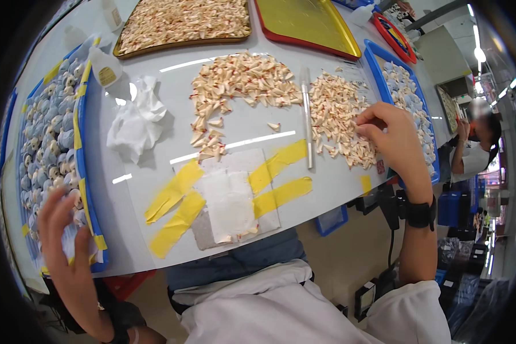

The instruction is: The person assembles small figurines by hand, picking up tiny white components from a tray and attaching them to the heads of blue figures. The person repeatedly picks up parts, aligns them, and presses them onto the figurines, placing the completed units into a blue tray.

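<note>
Head view: the right hand [394, 136], the nearer one, is being held at the right edge of a small heap of cream chips [332, 106], its fingers being pressed together; whether a chip is being pinched cannot be told. Slim, pointed and red-tipped, the chips are lying just left, long axes turned every way, flanked by a smooth silvery rod [308, 129] on the glossy surface [246, 121]. Well apart, the left hand [69, 275] is being held, fingers spread and curved, over a blue plastic tray [101, 267] of rounded, mottled pieces [51, 129].
</note>
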Tool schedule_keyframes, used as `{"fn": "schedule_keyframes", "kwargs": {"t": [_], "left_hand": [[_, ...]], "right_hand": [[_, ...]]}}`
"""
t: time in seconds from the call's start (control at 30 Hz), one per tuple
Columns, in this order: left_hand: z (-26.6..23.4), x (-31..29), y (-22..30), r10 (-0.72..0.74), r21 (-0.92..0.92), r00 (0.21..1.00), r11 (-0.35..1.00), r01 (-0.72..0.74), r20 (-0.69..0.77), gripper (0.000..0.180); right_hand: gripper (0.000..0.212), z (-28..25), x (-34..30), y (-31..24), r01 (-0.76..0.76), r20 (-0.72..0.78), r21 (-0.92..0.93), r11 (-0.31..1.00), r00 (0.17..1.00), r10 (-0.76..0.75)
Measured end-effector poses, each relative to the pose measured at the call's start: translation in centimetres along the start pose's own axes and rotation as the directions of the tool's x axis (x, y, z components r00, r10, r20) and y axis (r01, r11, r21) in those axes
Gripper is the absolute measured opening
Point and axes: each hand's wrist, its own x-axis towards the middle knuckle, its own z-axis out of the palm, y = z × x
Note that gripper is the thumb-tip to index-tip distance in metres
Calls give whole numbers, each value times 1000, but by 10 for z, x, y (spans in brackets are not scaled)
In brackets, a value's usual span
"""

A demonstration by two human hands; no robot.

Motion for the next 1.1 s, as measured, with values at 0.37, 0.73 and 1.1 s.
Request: {"fn": "schedule_keyframes", "kwargs": {"t": [0.37,0.73,1.1], "left_hand": [[-6,-4,8,-166,-133,981,979,152,-102,18],[8,-38,21,-257,-843,920,524,-124,-296,19],[41,-37,80,-223,-982,959,41,187,173,46]], "right_hand": [[9,-3,-13,1,-19,-187,259,966,980,69],[11,-7,-55,16,-74,-178,671,738,950,257],[26,18,-95,3,0,-150,899,438,939,309]]}}
